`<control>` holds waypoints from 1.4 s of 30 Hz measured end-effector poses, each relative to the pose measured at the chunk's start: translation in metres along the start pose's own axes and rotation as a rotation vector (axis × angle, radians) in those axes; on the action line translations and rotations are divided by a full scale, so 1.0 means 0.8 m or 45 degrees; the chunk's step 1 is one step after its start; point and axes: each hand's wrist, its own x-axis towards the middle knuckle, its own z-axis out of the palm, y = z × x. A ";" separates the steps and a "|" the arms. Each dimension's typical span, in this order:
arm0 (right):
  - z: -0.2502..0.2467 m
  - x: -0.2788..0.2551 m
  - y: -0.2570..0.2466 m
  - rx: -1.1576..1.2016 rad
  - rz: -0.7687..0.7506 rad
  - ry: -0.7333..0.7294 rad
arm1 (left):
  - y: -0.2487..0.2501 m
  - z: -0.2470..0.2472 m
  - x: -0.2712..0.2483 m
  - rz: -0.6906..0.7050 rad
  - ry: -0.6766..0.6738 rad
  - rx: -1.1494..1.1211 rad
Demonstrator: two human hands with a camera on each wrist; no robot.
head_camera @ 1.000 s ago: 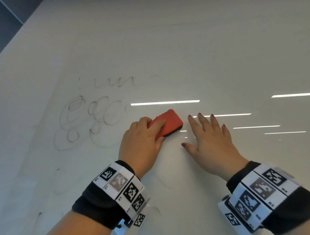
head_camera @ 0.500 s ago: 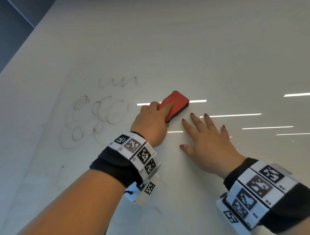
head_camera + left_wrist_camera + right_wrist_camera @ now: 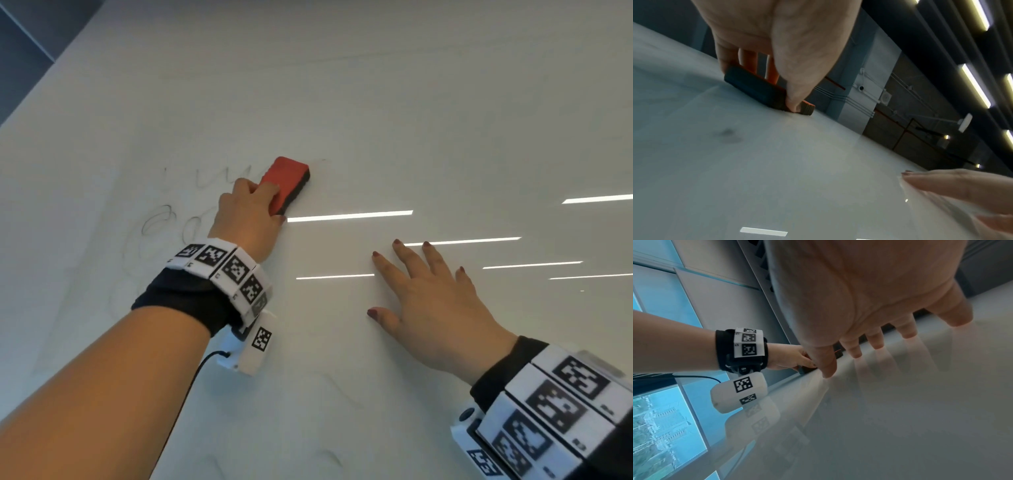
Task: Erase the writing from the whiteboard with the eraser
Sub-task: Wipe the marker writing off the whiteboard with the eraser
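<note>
Since a second ago the eraser [image 3: 286, 183] has travelled up the board [image 3: 376, 102], from beside the right hand to the level of the upper line of writing [image 3: 219, 176]; it now sits at the right end of that faint scribble, its red back outward and its dark felt face against the surface; the left hand [image 3: 248, 219] has gone up with it and the forearm now stretches well into the head view, where earlier only the wrist showed; the right hand [image 3: 435, 308] has kept its place on the board, so the two hands, once just beside each other, are now well apart.

The left fingers [image 3: 797, 91] are curled round the eraser, thumb on one long edge and the others over the back, gripping it; the right fingers [image 3: 876, 340] lie straight and spread, tips touching the board, holding nothing.

Counted: one eraser; one board; two hands; two wrist bands with black-and-white markers, one on each wrist [image 3: 222, 270], [image 3: 561, 407]; one white camera pod [image 3: 255, 349] with a black cable under the left wrist; two patches of writing left, the upper scribble and the looped marks [image 3: 164, 219] below it, partly hidden behind the left hand; six bright light strips [image 3: 349, 216] reflected on the board right of the eraser in the head view; fainter smears [image 3: 329, 387] lower down on the board.
</note>
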 end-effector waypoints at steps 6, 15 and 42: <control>-0.005 0.000 -0.005 0.015 0.017 -0.018 | 0.023 0.010 -0.028 0.083 -0.002 -0.106; -0.017 0.004 -0.010 0.023 0.046 -0.071 | 0.079 0.019 0.016 0.159 -0.142 0.131; -0.008 -0.001 -0.007 -0.025 0.021 -0.047 | 0.062 0.014 0.009 0.044 -0.135 0.162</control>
